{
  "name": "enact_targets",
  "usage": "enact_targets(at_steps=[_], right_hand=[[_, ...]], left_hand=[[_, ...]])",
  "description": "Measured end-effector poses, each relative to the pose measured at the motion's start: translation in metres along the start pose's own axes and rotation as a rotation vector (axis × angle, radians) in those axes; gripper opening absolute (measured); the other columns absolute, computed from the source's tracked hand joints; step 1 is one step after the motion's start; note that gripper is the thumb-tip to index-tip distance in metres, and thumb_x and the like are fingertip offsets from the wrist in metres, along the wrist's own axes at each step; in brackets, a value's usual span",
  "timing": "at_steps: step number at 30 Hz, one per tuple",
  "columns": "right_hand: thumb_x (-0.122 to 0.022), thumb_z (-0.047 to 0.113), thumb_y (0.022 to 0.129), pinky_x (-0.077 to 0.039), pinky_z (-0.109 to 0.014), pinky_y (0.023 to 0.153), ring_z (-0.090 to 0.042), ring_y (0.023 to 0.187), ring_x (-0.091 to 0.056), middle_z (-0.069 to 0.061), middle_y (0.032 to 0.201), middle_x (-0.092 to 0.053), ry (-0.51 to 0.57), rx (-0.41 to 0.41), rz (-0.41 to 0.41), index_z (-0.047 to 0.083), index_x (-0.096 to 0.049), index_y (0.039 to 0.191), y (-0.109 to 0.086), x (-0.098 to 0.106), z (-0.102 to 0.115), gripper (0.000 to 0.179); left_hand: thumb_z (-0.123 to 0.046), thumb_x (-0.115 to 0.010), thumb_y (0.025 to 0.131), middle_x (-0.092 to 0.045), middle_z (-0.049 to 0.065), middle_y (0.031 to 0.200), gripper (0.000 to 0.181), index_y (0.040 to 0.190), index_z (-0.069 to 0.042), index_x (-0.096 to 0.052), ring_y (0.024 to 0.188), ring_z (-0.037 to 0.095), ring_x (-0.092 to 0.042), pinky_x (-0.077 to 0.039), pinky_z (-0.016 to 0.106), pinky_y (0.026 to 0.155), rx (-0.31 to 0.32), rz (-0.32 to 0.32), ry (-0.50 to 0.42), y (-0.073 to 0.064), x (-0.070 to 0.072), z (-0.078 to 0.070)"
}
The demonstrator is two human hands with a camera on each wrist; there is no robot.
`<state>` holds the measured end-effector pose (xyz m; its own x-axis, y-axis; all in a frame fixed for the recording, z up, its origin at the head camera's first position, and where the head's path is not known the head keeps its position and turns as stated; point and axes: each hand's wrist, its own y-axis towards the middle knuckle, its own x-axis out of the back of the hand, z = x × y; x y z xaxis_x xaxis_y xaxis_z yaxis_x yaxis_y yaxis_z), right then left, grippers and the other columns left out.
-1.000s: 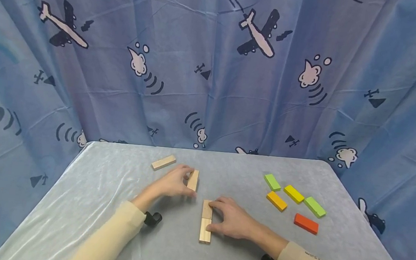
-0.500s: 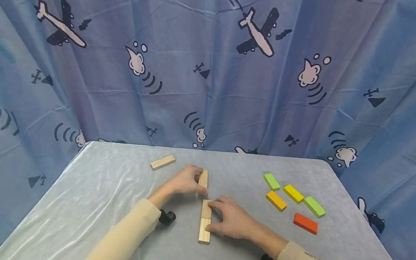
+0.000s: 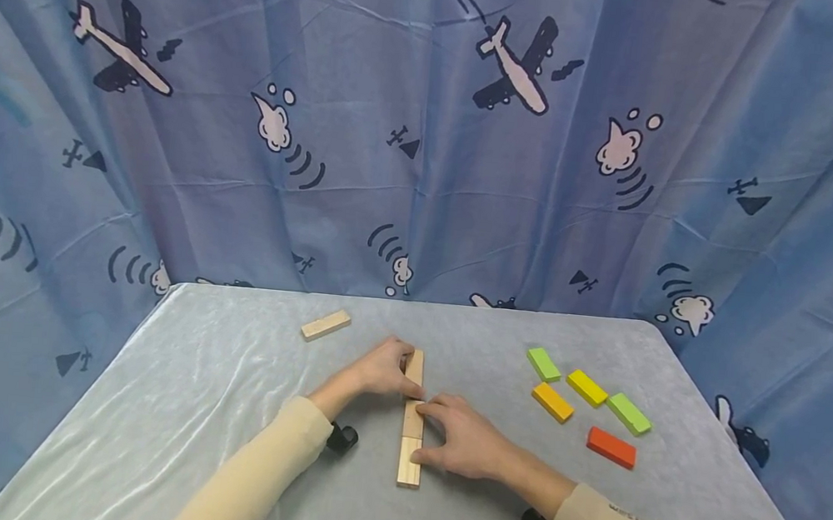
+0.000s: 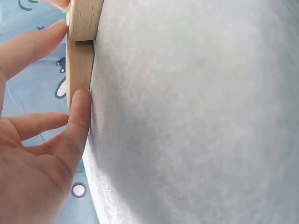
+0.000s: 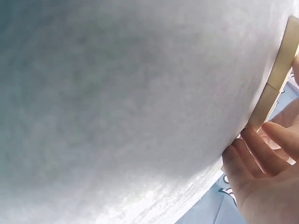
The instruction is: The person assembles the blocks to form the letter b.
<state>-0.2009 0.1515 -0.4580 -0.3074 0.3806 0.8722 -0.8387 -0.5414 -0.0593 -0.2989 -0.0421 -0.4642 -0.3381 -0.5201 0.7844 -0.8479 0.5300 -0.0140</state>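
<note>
Left hand [image 3: 380,368] pinches, just beyond right hand [image 3: 469,439]; forearms [image 3: 257,466] angled inward.

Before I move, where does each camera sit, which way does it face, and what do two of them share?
Head: worn on the head, facing forward and down at the table and wooden blocks, curtain behind; left hand, right hand and both sleeves show.
Left wrist: worn on that wrist, facing the fingers; the left hand shows along the left edge.
Right wrist: worn on that wrist, facing its fingers; the right hand shows at lower right.
Shared: both wrist views show wooden blocks, table and some curtain.
</note>
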Motion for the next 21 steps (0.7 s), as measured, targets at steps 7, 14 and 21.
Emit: enact_targets(at_steps=[7,14,21], right_hand=[[-0.08,0.046,0.084,-0.051,-0.045,0.094,-0.023,0.114,-0.055,-0.003,0.121,-0.061,-0.004,0.001,0.001,0.005,-0.063,0.137,0.0007,-0.0007,-0.0004,0.069],[-0.08,0.046,0.084,-0.05,-0.047,0.096,-0.024,0.116,-0.055,-0.005,0.124,-0.06,0.008,-0.009,0.005,0.005,-0.062,0.137,0.0007,-0.0007,-0.0002,0.069],[-0.08,0.046,0.084,-0.051,-0.046,0.095,-0.023,0.113,-0.056,-0.006,0.122,-0.061,0.006,0.015,-0.007,0.003,-0.063,0.136,-0.0002,0.0008,-0.0001,0.07]], left_hand=[[-0.029,-0.087,0.079,-0.056,0.011,0.106,0.054,0.118,0.003,-0.067,0.091,0.02,-0.05,-0.046,0.032,0.072,-0.007,0.004,-0.026,-0.002,-0.0001,-0.0024],[-0.03,-0.086,0.081,-0.058,0.018,0.128,0.076,0.14,0.006,-0.055,0.11,0.027,-0.06,-0.053,0.043,0.093,0.014,0.018,-0.05,-0.0033,-0.0005,0.0],[-0.033,-0.085,0.082,-0.058,0.016,0.131,0.076,0.142,0.004,-0.054,0.113,0.027,-0.061,-0.054,0.04,0.094,0.024,0.033,-0.031,-0.0019,-0.0028,0.0019]])
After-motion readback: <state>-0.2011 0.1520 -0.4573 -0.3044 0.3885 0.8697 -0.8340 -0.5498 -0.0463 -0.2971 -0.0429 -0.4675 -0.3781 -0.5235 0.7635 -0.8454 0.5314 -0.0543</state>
